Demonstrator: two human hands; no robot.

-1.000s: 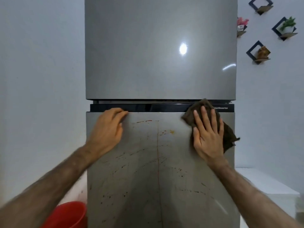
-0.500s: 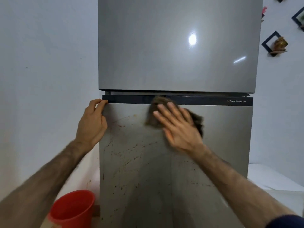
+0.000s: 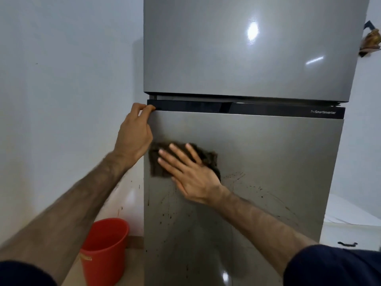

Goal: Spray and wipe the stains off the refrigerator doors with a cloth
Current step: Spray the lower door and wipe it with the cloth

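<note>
Two hands, right flat on one cloth, left gripping door corner.

The right hand lay flat, fingers spread, pressing a dark cloth against the lower refrigerator door near its left edge. The left hand gripped that door's upper left corner. Dark specks (thin streaks too) dotted the steel below the cloth. A red bucket stood on the floor at left.
</note>
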